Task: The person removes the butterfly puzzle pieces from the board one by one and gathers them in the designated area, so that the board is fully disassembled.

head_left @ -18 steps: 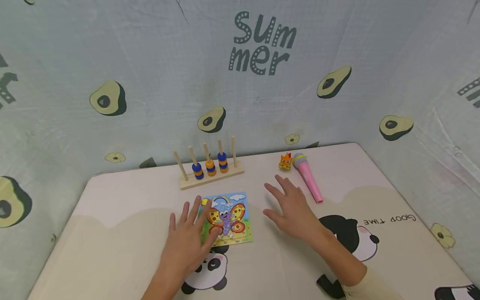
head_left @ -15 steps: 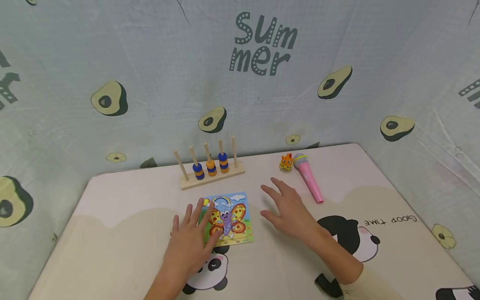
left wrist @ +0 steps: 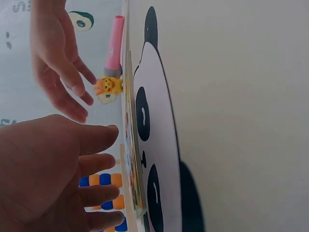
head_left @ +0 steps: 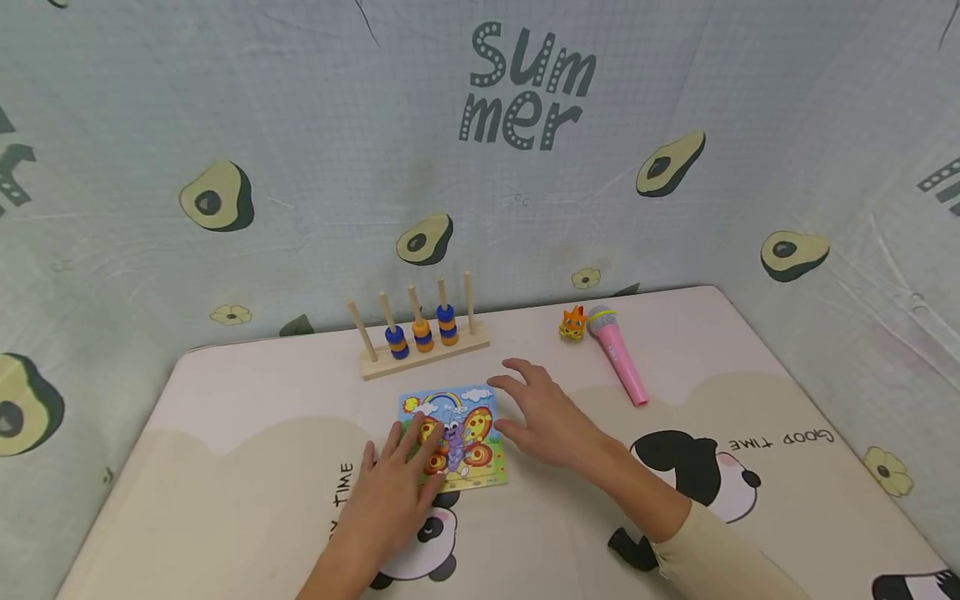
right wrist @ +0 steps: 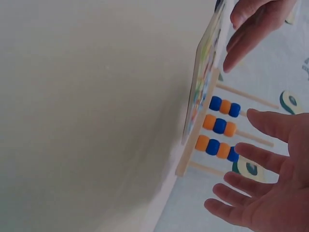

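A square butterfly jigsaw puzzle [head_left: 477, 446] lies flat on the table, seen edge-on in both wrist views. My left hand [head_left: 393, 493], fingers spread, hovers over its lower left part and hides that corner in the head view. In the left wrist view a gap shows between those fingertips and the puzzle [left wrist: 131, 159]. My right hand [head_left: 551, 417] is at the puzzle's right edge, its fingers loosely bent and overlapping the upper right corner in the head view. Between its thumb and fingers the right wrist view shows nothing held.
Behind the puzzle stands a wooden peg stand [head_left: 390, 363] with blue and orange beads on three of its pegs. A small orange toy figure [head_left: 572, 323] and a pink toy microphone [head_left: 621, 358] are at the back right. A patterned cloth wall [head_left: 315, 167] rises behind the table.
My right hand has moved left to the puzzle's right edge. My left hand has drawn slightly down and right, uncovering the puzzle's upper left corner.
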`<state>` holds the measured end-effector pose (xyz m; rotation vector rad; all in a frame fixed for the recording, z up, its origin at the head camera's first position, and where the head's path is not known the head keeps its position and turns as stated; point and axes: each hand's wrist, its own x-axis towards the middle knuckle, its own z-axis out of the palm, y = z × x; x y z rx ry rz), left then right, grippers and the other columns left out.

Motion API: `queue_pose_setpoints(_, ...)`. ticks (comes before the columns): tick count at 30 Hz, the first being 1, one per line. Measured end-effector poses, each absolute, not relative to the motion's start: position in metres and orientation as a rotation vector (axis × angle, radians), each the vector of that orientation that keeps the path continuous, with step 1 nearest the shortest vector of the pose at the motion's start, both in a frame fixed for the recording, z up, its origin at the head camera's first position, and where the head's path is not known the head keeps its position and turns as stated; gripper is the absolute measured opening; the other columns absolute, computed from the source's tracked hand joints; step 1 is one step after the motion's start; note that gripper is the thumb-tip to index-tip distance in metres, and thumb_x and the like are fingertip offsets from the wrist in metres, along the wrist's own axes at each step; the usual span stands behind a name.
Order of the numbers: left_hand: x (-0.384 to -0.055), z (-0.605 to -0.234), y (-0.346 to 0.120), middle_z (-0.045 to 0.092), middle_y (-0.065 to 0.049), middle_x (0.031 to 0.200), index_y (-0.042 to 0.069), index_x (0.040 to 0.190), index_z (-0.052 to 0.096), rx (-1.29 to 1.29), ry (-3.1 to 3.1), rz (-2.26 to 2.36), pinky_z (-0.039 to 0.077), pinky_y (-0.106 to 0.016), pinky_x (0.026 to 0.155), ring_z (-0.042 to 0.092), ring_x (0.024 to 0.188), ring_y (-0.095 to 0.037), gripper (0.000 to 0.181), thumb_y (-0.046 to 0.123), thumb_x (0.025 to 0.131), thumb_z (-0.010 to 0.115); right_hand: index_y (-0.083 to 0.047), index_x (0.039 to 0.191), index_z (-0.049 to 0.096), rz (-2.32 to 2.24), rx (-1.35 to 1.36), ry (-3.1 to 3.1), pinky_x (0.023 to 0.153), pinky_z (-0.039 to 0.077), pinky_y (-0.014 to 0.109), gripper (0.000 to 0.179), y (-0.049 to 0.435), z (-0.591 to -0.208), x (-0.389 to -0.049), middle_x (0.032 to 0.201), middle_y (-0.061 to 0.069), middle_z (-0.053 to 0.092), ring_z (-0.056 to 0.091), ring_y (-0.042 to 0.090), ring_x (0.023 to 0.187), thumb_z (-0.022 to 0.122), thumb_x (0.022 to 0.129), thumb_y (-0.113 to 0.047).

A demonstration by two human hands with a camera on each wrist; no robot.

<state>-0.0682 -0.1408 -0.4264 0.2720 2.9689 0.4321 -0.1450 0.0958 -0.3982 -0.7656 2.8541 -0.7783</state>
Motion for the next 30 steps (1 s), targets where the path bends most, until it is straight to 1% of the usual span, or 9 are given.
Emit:
queue_pose_setpoints(4, -0.067, -0.426, -0.142, 0.034, -0.012, 0.17, 0.02, 0.159, 0.046, 0.29, 2.951, 0.435, 0.026, -0.075, 0.118, 0.031, 0.155, -0.044, 0.06, 0.039, 0.104, 0.062, -0.013, 0.144, 0.061, -0.751, -0.824, 2.824, 0.118, 0.041, 0.058, 0.051, 0.087, -0.398, -0.149, 0.16, 0.015, 0.043, 0.042, 0.038, 0.147, 0.076, 0.096, -0.023)
queue_pose_setpoints(9, -0.067, -0.429, -0.142, 0.034, -0.011, 0.17, 0.022, 0.158, 0.048, 0.306, 2.924, 0.457, 0.026, -0.076, 0.117, 0.029, 0.156, -0.044, 0.056, 0.037, 0.105, 0.06, -0.013, 0.141, 0.064, -0.677, -0.858, 2.783, 0.118, 0.042, 0.055, 0.047, 0.073, -0.397, -0.154, 0.159, 0.014, 0.046, 0.045, 0.034, 0.145, 0.075, 0.096, -0.024)
queue_pose_setpoints(14, -0.067, -0.431, -0.142, 0.036, -0.011, 0.169, 0.023, 0.157, 0.05, 0.334, 2.908, 0.456, 0.026, -0.078, 0.116, 0.03, 0.155, -0.046, 0.054, 0.035, 0.105, 0.06, -0.011, 0.136, 0.067, -0.671, -0.912, 2.732, 0.116, 0.045, 0.053, 0.042, 0.059, -0.397, -0.163, 0.152, 0.013, 0.052, 0.05, 0.033, 0.141, 0.075, 0.097, -0.022)
queue_pose_setpoints(21, -0.066, -0.433, -0.142, 0.036, -0.01, 0.169, 0.021, 0.156, 0.051, 0.354, 2.914, 0.475, 0.028, -0.079, 0.114, 0.03, 0.155, -0.048, 0.053, 0.034, 0.106, 0.059, -0.011, 0.134, 0.068, -0.642, -0.924, 2.675, 0.112, 0.05, 0.041, 0.038, 0.038, -0.399, -0.177, 0.137, 0.007, 0.061, 0.057, 0.023, 0.128, 0.074, 0.098, -0.021)
queue_pose_setpoints(30, -0.066, -0.435, -0.142, 0.036, -0.011, 0.169, 0.02, 0.156, 0.051, 0.376, 2.921, 0.484, 0.03, -0.08, 0.112, 0.032, 0.154, -0.048, 0.052, 0.033, 0.106, 0.059, -0.011, 0.134, 0.069, -0.624, -0.998, 2.623, 0.113, 0.048, 0.04, 0.037, 0.018, -0.402, -0.193, 0.133, 0.005, 0.067, 0.06, 0.023, 0.128, 0.074, 0.097, -0.014)
